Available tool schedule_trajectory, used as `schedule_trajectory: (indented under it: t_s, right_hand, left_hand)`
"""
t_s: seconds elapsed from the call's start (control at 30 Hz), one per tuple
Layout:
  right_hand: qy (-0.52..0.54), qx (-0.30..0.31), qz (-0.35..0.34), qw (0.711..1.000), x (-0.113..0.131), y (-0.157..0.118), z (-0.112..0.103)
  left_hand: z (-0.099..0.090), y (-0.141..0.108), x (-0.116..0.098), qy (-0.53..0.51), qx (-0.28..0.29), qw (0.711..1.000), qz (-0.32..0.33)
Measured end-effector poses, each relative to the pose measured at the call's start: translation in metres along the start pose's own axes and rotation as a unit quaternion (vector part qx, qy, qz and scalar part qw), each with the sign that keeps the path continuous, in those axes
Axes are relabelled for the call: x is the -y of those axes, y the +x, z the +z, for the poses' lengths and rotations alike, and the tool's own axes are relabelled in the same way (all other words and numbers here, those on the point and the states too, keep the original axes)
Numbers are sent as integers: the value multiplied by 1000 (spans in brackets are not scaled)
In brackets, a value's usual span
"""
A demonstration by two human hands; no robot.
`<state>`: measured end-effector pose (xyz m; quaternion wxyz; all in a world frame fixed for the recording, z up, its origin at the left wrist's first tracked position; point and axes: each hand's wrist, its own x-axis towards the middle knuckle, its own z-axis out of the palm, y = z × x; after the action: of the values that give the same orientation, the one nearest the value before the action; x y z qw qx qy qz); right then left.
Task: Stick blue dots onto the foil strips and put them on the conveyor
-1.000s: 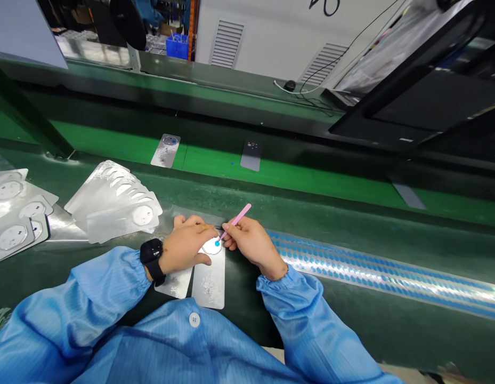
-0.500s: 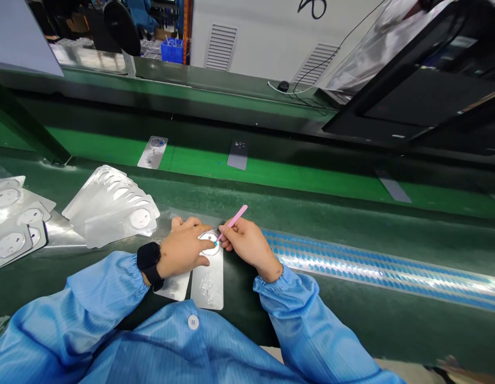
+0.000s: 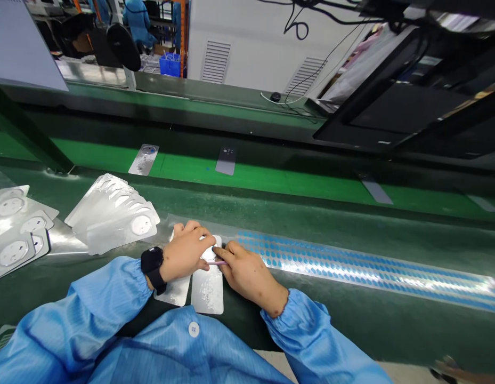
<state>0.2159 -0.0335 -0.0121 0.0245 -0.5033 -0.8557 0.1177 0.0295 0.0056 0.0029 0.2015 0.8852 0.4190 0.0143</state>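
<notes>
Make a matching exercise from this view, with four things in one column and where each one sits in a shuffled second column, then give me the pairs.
Things
1. black watch
2. pink tweezers
3. blue crate
4. strip of blue dots

Places
A. far off in the background
B. lying on the dark green mat, right of the hands
C. strapped just behind the left hand
D. under the fingers of the right hand

Pairs: 1-C, 2-D, 3-A, 4-B

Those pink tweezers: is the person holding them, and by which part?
Yes, the right hand has the pink tweezers under its fingers; the exact grip point is hidden, and only a short length shows.
</notes>
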Motion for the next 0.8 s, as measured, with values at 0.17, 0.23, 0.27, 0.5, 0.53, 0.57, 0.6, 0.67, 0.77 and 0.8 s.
schedule_trajectory:
  t_s: [0.17,0.23,0.27,0.5,0.53,0.57,0.6,0.67,0.77,0.8]
  right_hand:
    - [-10,36,22,999,3,1,-5]
    - [-3,43,26,999,4,1,-7]
    - [5,47,28,999,4,2,-7]
    - [141,28,115,983,0,25,-16]
    - [153,33,117,981,-2,28,-18]
    - [166,42,115,978,-5,32,-19]
    - [187,52,115,974,-9,35,-21]
    - [248,62,115,960,-20,46,-26]
    - [352,11,110,929,-37,82,-42]
    - [367,-23,110,924,-41,102,-50]
  left_hand:
    - [0,6,-3,-13,4,1000,-28]
    - [0,8,-3,-18,5,999,-38]
    - [0,9,-3,-19,5,999,-40]
    - [14,10,-3,-29,-55,998,-26]
    - [18,10,-3,-36,-76,996,-22]
    - [21,9,-3,-47,-105,993,-15]
    - [23,8,-3,-61,-142,988,-8]
    - [22,4,1,-103,-248,963,3]
    - [7,-4,14,-188,-424,885,-27]
    - [-1,-7,20,-211,-466,858,-54]
